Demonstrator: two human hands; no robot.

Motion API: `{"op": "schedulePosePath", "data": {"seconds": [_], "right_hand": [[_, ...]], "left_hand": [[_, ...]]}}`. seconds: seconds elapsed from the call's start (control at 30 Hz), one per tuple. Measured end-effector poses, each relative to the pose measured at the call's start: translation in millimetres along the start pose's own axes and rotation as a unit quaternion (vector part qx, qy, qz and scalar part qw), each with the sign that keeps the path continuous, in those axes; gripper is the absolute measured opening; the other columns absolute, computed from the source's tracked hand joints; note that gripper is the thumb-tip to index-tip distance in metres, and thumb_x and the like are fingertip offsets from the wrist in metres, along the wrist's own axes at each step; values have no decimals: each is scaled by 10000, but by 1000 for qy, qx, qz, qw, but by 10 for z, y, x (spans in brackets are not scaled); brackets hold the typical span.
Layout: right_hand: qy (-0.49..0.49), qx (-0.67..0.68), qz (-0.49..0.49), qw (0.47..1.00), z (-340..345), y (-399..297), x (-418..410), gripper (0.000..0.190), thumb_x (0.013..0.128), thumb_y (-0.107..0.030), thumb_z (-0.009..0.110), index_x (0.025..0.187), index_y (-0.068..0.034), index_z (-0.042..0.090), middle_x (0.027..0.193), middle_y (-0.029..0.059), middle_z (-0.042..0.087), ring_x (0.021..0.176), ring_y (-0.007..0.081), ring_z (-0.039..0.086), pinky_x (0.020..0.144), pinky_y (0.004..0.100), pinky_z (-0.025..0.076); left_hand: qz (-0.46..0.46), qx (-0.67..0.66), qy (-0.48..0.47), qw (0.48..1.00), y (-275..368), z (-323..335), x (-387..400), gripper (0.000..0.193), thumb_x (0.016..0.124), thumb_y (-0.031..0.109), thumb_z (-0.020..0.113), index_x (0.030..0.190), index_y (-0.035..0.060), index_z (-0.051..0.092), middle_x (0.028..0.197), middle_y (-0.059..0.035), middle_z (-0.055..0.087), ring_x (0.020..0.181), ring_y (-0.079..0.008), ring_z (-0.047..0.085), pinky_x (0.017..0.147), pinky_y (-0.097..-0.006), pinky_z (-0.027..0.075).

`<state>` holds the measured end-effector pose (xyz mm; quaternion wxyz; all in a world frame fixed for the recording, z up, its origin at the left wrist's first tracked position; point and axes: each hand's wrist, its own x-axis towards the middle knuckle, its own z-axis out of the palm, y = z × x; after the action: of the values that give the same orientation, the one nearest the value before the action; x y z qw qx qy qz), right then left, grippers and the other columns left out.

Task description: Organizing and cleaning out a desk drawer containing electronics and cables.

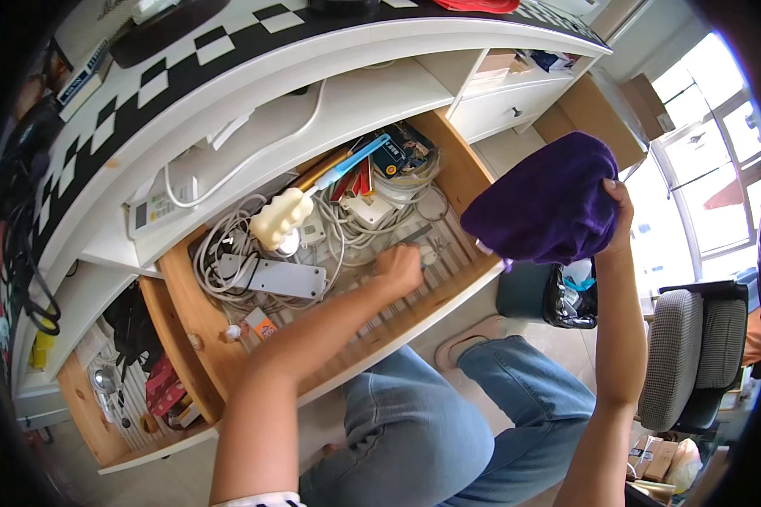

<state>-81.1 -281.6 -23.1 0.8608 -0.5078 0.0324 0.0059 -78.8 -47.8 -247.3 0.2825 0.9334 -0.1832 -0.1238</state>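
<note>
My left hand [401,269] reaches into an open wooden drawer [212,317], its fingers curled low over the striped liner. A thin grey strip [416,234] lies by its fingers; whether the hand grips it or anything else cannot be told. My right hand [619,203] pinches the edge of a bunched purple cloth [545,199], held up beyond the drawer's right end. Behind my left hand lie coiled white cables [219,247], a white power strip [279,277], a blue-handled brush with a cream sponge head [281,218] and a dark blue printed packet [403,149].
A second open drawer [95,412] with small items is at the lower left. The white cabinet's top [184,60] runs above both drawers. A dark bin [526,295] stands beneath the purple cloth, and a grey chair [672,358] is at the right. My knees are close to the drawer front.
</note>
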Motion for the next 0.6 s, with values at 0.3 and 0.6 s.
{"op": "schedulePosePath", "data": {"seconds": [0.3, 0.6], "right_hand": [[-18, -353, 113, 929, 15, 252, 315, 437, 667, -147, 586, 1039, 66, 501, 873, 136, 596, 764, 214, 597, 704, 313, 490], [-75, -808, 135, 569, 271, 824, 457, 448, 632, -272, 623, 970, 15, 560, 858, 174, 608, 798, 259, 602, 700, 325, 478]], "left_hand": [[-44, 48, 22, 998, -59, 127, 131, 165, 669, 24, 514, 817, -4, 583, 787, -169, 606, 733, -302, 600, 602, -379, 480], [184, 222, -2, 958, -332, -37, -447, 128, 649, 79, 559, 770, 48, 530, 748, -110, 583, 729, -243, 561, 575, -366, 440]]}}
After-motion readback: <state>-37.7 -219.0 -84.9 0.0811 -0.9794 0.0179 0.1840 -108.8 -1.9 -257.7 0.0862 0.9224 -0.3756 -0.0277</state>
